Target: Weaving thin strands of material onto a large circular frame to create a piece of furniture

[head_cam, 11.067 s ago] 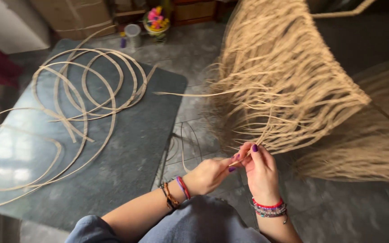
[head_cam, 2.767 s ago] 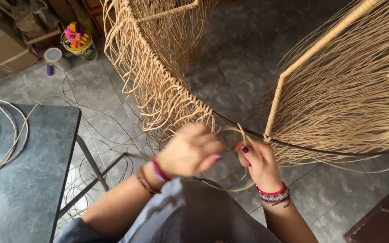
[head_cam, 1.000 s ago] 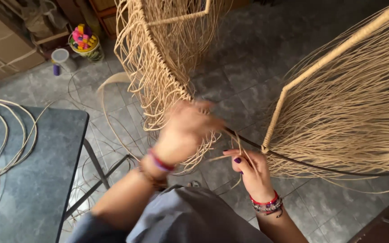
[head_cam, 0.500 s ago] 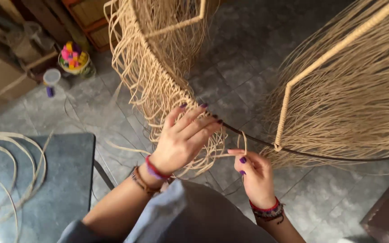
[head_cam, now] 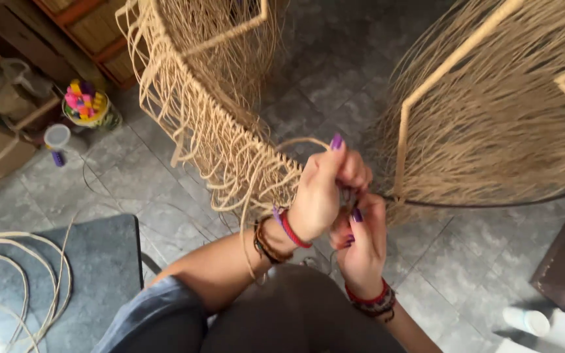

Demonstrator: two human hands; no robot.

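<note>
Drawn in from an open spread half a second before, left hand [head_cam: 322,189] closed over pale cane strands [head_cam: 230,157] at the dark frame rim [head_cam: 492,204], meeting right hand [head_cam: 361,242], fingers curled on the same strands. Hemmed between two woven panels [head_cam: 505,117]; coiled cane [head_cam: 14,287] on the grey table [head_cam: 99,261] alongside.

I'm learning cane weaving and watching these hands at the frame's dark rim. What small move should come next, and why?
Probably draw the cane strand snug. It still arcs in a slack loop above the left hand, whose fingers pinch together with the right hand right at the dark rim. Neighbouring strands on the frame look closely packed, so the loop likely needs tightening.
</note>
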